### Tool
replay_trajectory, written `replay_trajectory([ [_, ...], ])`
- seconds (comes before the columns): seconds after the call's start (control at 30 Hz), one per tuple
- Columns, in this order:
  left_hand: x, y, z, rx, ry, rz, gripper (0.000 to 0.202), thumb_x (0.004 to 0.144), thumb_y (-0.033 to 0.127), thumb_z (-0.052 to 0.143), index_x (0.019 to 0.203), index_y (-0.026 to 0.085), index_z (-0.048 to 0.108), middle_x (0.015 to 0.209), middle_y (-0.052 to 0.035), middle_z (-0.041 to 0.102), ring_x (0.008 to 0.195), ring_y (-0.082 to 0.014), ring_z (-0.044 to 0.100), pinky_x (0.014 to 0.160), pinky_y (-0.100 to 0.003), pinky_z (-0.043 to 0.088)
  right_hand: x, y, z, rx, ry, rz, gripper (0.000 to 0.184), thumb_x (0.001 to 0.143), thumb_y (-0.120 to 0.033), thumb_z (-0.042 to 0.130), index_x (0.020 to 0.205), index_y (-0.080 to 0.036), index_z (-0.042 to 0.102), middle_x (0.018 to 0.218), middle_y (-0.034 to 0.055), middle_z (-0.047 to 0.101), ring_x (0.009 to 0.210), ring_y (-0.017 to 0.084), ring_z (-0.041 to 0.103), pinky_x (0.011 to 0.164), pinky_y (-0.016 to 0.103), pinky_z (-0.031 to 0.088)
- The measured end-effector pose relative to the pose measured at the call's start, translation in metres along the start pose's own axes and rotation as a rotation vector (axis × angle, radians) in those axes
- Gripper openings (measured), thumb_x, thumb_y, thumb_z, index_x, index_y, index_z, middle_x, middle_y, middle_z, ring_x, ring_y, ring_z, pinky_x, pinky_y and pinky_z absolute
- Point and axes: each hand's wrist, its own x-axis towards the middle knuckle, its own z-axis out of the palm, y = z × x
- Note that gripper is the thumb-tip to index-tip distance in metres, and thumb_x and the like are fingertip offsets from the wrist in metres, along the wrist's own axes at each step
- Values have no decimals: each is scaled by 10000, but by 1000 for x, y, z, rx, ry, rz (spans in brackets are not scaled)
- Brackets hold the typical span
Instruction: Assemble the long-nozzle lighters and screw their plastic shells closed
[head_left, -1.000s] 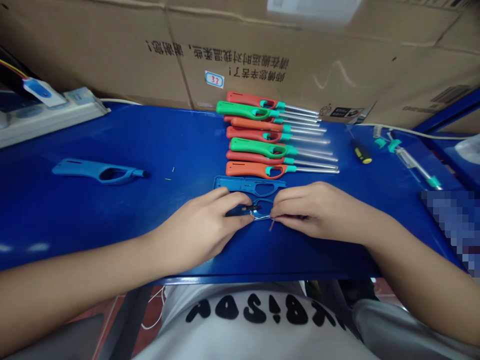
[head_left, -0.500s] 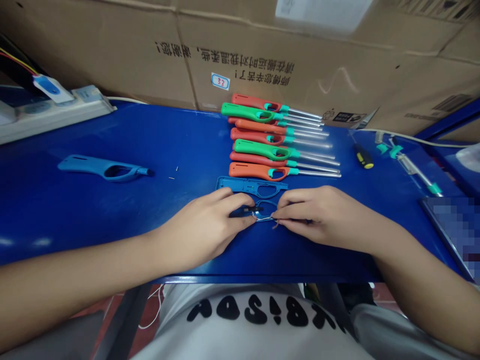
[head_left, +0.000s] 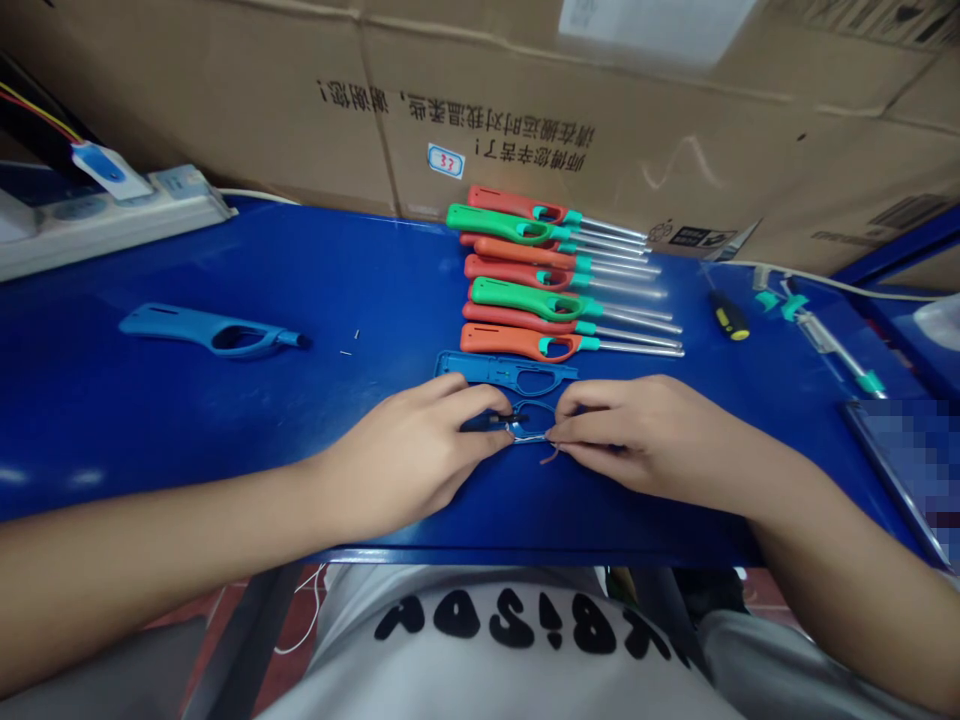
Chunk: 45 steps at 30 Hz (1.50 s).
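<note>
A blue lighter half shell (head_left: 534, 404) lies open side up between my hands, its left part hidden under my fingers. My left hand (head_left: 431, 440) is closed, thumb and forefinger pinching the shell around a small black part (head_left: 512, 417). At the shell's other end, my right hand (head_left: 626, 428) has its fingertips pressed together on a thin wire (head_left: 552, 456), whose reddish-brown end sticks out below. A pale strand runs along the shell's lower edge. Just beyond lies a second blue half shell (head_left: 491, 367), which neither hand grips.
Red, orange and green lighters (head_left: 517, 340) lie stacked behind the shells. Left are a blue lighter body (head_left: 196, 325) and two tiny metal pins (head_left: 357, 334). A screwdriver (head_left: 729, 318) and a metal tube with green pieces (head_left: 836, 345) lie right. Cardboard (head_left: 262, 110) stands behind; a power strip (head_left: 180, 205) sits left.
My hands stay in nearly the same place. More of the reddish-brown wire end shows below my right fingertips. The whole view has shifted slightly.
</note>
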Motion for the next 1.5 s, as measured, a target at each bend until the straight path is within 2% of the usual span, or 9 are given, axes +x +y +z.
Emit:
replay_trajectory([
  [0.3, 0, 0, 1, -65, 31, -28, 284, 999, 151, 513, 1176, 210, 727, 1208, -76, 646, 1005, -229, 598, 860, -359, 535, -1, 0, -2, 138, -4, 26, 222, 998, -216, 527, 997, -177, 746, 1037, 63, 718, 851, 164, 672, 753, 297, 497],
  [0.57, 1, 0, 0, -63, 23, -39, 291, 996, 154, 511, 1165, 223, 738, 1196, -79, 652, 975, -217, 608, 839, -348, 534, -2, -2, -1, 13, -19, 29, 234, 1006, -224, 516, 960, -194, 744, 1041, 66, 701, 754, 146, 640, 658, 283, 452],
  [0.83, 1, -1, 0, -60, 27, -32, 302, 999, 152, 500, 1174, 225, 735, 1212, -87, 651, 999, -218, 619, 847, -348, 545, -1, 2, -5, 168, -15, -12, 193, 975, -175, 558, 979, -164, 751, 989, 75, 719, 842, 174, 672, 759, 304, 512],
  [1.07, 1, -2, 0, -25, 27, -9, 304, 992, 150, 514, 1193, 223, 730, 1229, -79, 663, 993, -233, 620, 848, -367, 561, -1, 0, -6, 126, -47, 2, 197, 974, -176, 562, 978, -182, 759, 981, 60, 707, 797, 154, 655, 700, 275, 487],
  [1.2, 1, -3, 0, 7, 47, 38, 298, 996, 148, 498, 1173, 187, 735, 1235, -86, 693, 1001, -241, 636, 852, -373, 572, -2, -1, -10, 141, -61, 4, 159, 945, -219, 617, 1021, -185, 752, 1017, 61, 715, 841, 163, 669, 742, 282, 513],
  [1.27, 1, -4, -1, 10, 56, 49, 306, 1006, 155, 479, 1169, 179, 736, 1233, -91, 708, 1015, -243, 647, 848, -379, 578, -3, 4, -14, 194, -5, -38, 161, 945, -231, 620, 1032, -187, 747, 1023, 56, 729, 873, 162, 679, 784, 283, 528],
  [1.37, 0, -5, -2, -11, 51, 58, 320, 1017, 159, 463, 1206, 181, 720, 1250, -79, 721, 1041, -236, 659, 845, -378, 590, -6, 23, -24, 163, 260, 3, 195, 976, -244, 562, 1023, -202, 746, 1015, 53, 754, 912, 171, 698, 833, 300, 534],
  [1.43, 0, -5, -2, -22, 37, 57, 332, 1012, 144, 463, 1240, 180, 702, 1276, -66, 716, 1052, -227, 662, 860, -373, 595, -14, 43, -34, -13, 460, 209, 211, 954, -270, 572, 1054, -218, 750, 1008, 64, 764, 905, 211, 708, 809, 334, 534],
  [1.5, -1, -6, -2, -28, 29, 63, 342, 1013, 140, 458, 1262, 173, 690, 1296, -63, 708, 1054, -223, 664, 864, -367, 598, -27, 69, -46, -167, 581, 511, 257, 925, -276, 579, 1107, -220, 752, 935, 74, 763, 824, 233, 704, 766, 355, 527],
])
